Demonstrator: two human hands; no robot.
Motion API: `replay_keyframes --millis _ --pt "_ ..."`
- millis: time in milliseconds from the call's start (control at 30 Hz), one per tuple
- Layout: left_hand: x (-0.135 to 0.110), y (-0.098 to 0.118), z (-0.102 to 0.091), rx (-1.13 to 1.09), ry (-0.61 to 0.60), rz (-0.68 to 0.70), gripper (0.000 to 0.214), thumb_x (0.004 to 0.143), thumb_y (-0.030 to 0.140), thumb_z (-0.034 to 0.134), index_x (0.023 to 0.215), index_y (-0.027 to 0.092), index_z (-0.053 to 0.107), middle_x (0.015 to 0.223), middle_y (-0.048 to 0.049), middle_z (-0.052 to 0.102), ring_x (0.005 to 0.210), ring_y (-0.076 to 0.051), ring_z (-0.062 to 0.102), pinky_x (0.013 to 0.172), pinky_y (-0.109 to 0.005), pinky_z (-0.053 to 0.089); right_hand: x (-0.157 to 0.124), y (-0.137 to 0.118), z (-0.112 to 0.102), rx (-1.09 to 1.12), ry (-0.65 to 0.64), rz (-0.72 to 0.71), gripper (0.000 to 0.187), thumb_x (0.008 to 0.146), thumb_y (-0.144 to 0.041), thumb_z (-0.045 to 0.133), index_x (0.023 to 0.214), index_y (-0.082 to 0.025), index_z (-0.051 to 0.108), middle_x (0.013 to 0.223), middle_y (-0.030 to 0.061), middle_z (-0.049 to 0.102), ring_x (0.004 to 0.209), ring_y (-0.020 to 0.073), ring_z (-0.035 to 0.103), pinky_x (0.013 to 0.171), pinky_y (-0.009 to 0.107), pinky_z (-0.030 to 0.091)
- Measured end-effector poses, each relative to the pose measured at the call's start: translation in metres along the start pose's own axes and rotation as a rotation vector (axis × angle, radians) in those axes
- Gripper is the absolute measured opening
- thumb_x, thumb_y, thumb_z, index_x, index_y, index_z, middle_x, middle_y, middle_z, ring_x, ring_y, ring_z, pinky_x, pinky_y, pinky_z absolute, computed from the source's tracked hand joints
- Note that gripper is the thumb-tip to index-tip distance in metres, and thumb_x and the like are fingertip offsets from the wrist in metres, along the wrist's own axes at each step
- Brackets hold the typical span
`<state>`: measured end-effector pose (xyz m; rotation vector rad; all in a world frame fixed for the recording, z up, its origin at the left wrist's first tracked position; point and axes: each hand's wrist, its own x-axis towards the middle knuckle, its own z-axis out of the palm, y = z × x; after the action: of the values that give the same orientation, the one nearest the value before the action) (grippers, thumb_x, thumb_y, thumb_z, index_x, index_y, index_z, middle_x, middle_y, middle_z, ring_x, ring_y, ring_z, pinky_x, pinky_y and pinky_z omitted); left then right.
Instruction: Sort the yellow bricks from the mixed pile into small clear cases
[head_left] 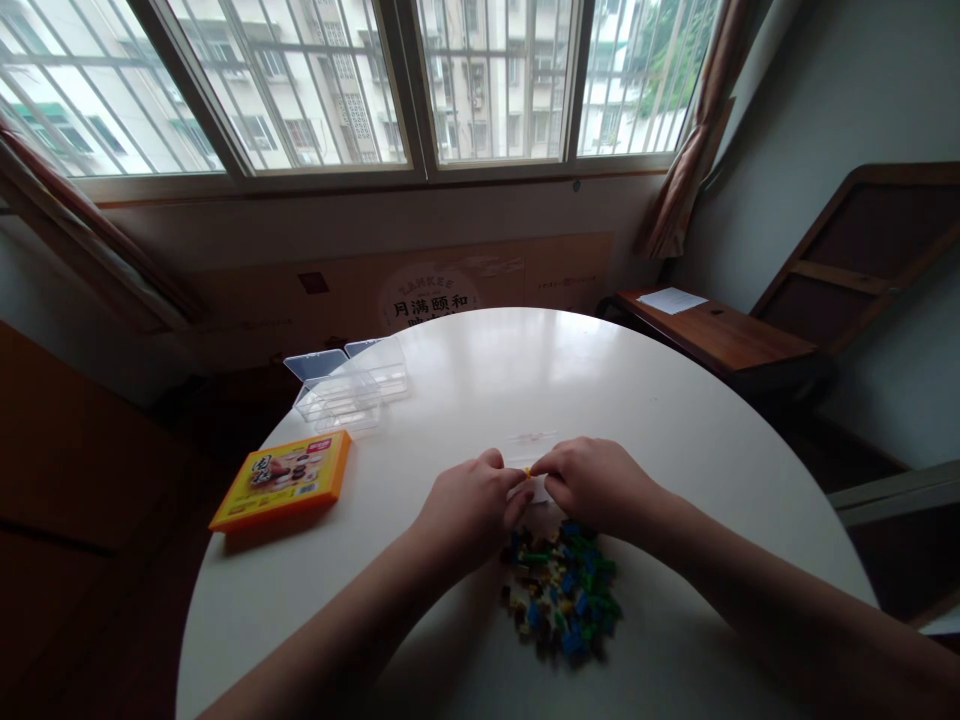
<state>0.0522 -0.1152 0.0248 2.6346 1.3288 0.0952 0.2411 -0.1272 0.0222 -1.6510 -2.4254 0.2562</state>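
My left hand (480,500) and my right hand (596,482) meet over the table, fingertips closed in a pinch. Between them is a small yellow toy brick (527,471), mostly covered by the fingers. Just under and behind the hands lies something clear and flat, partly hidden; its kind cannot be made out. Nearer to me, right below the hands, a loose pile of small toy bricks (570,590) in blue, green, yellow and black is spread on the white round table (660,610).
Clear plastic boxes (345,385) with raised lids stand at the table's far left edge. In front of them lies a yellow-orange box (285,478) with printed characters. Beyond the table, a wooden desk (720,330) holds a sheet of paper (671,299). A barred window spans the far wall.
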Motion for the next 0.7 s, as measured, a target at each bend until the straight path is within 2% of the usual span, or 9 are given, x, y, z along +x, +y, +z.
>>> replay_keyframes --millis 200,367,467,600,700 --pt "-0.002 0.001 -0.009 -0.005 0.019 -0.024 0.030 0.094 0.040 0.047 0.104 0.028 0.073 0.100 -0.0048 0.066 0.083 -0.020 0.066 0.070 -0.032 0.049 0.000 0.000 -0.002 0.029 -0.009 0.012 0.033 0.086 -0.022 0.048 0.097 -0.030 0.078 0.092 0.0015 0.076 0.079 0.0185 0.066 0.064 0.028 0.043" --pt "-0.004 -0.008 -0.017 -0.009 0.084 -0.075 0.030 0.091 0.045 0.051 0.102 0.024 0.070 0.106 -0.0054 0.066 0.084 -0.022 0.066 0.071 -0.034 0.049 0.000 0.000 -0.003 0.011 -0.026 0.010 0.031 0.088 -0.025 0.047 0.090 -0.027 0.078 0.090 0.0024 0.076 0.076 0.0181 0.065 0.062 0.028 0.042" --pt "-0.004 -0.015 -0.015 -0.024 0.041 -0.086 0.036 0.087 0.050 0.056 0.108 0.024 0.067 0.109 -0.0063 0.066 0.091 -0.024 0.066 0.076 -0.034 0.049 0.001 -0.002 -0.001 -0.021 -0.036 0.002 0.031 0.089 -0.027 0.047 0.084 -0.027 0.077 0.085 0.0025 0.075 0.073 0.0182 0.065 0.060 0.028 0.040" --pt "-0.002 -0.018 -0.010 -0.045 -0.049 -0.083 0.043 0.082 0.053 0.060 0.112 0.022 0.066 0.109 -0.0082 0.067 0.092 -0.024 0.066 0.076 -0.032 0.048 0.003 -0.006 0.001 -0.043 -0.028 0.021 0.029 0.089 -0.029 0.049 0.090 -0.028 0.078 0.087 0.0031 0.075 0.074 0.0189 0.065 0.061 0.028 0.041" --pt "0.000 -0.019 -0.007 -0.041 -0.059 -0.078 0.041 0.081 0.051 0.060 0.109 0.022 0.067 0.107 -0.0073 0.066 0.089 -0.023 0.066 0.074 -0.031 0.048 0.004 -0.009 0.002 -0.061 -0.020 0.036 0.029 0.089 -0.029 0.049 0.092 -0.028 0.078 0.089 0.0037 0.075 0.075 0.0190 0.066 0.062 0.028 0.041"
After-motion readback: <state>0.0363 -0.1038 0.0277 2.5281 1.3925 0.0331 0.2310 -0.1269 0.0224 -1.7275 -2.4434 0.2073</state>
